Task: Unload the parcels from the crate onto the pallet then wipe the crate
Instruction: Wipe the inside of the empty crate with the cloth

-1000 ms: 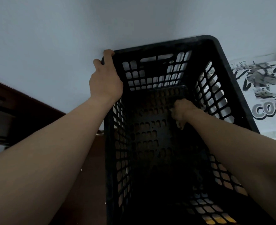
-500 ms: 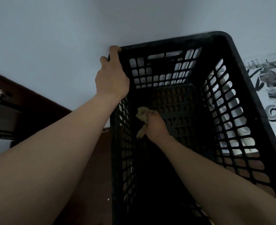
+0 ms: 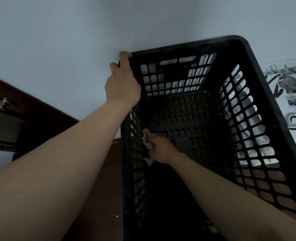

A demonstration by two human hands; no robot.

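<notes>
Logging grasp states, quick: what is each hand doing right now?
Left hand: grips the crate by its rim at the far left corner.
Right hand: holds a crumpled cloth inside the crate, at its left wall.

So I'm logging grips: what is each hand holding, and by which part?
The left hand grips the crate by its far-left rim corner. The right hand holds a beige cloth bunched in its fingers, against the crate's left wall.

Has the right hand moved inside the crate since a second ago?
Yes: the right hand, holding the cloth, crossed the crate from right wall to left wall.
</notes>
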